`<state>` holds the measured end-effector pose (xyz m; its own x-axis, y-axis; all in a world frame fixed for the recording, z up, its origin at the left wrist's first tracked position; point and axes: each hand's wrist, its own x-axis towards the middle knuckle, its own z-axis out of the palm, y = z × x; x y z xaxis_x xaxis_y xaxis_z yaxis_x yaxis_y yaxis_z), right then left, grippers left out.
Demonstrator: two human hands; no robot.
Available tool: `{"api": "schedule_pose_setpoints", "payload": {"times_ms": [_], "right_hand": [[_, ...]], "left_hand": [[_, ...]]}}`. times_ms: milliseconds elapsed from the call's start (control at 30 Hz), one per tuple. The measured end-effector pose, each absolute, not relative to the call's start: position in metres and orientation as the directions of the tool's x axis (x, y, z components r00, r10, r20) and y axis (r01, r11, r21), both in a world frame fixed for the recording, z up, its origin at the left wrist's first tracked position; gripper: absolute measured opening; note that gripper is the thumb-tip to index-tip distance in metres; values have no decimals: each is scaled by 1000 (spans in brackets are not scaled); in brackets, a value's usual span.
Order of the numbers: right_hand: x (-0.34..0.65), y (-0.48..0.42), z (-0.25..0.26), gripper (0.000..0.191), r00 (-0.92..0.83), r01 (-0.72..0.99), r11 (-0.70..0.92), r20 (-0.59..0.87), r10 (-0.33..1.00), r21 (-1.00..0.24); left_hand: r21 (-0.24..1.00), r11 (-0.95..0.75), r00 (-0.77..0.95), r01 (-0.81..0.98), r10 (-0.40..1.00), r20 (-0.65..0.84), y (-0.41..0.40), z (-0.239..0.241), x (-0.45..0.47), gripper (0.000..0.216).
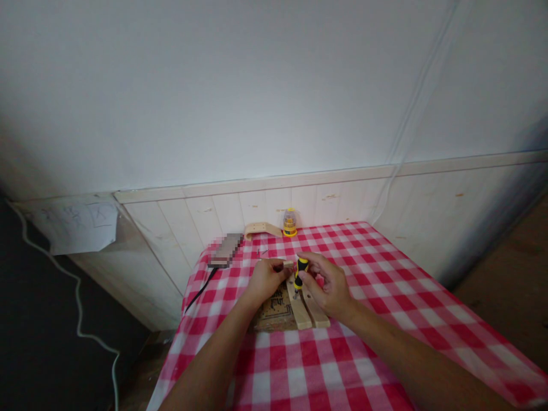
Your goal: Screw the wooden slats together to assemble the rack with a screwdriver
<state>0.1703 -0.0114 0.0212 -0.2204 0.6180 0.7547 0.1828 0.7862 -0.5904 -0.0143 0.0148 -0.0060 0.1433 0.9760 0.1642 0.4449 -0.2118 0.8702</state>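
My right hand (pixel 327 282) grips a short yellow-and-black screwdriver (pixel 302 273). The tool stands nearly upright, its tip down at a pale wooden strip (pixel 301 315). A second wooden strip (pixel 317 317) lies close along the right of the first, with dark holes in it. At the far end of the strips is my left hand (pixel 269 278), its fingers bent and pressed together; whether they pinch anything small is hidden. Beneath the strips and my left hand lies a brown board (pixel 274 308) with dark printed lettering.
A yellow-based container (pixel 290 224) with a clear top stands at the back by the panelled wall (pixel 226 211). Left of it are a curved wooden piece (pixel 261 229) and a blurred-out flat object (pixel 226 250) with a black strap. A red-and-white checked cloth (pixel 385 319) covers the table.
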Motion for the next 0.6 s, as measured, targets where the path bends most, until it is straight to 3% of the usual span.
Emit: {"api": "schedule_pose_setpoints", "payload": {"times_ms": [600], "right_hand": [[169, -6, 17, 29, -186, 192, 755, 732, 655, -627]], "left_hand": [[881, -219, 152, 420, 974, 170, 18, -9, -15, 27]]}}
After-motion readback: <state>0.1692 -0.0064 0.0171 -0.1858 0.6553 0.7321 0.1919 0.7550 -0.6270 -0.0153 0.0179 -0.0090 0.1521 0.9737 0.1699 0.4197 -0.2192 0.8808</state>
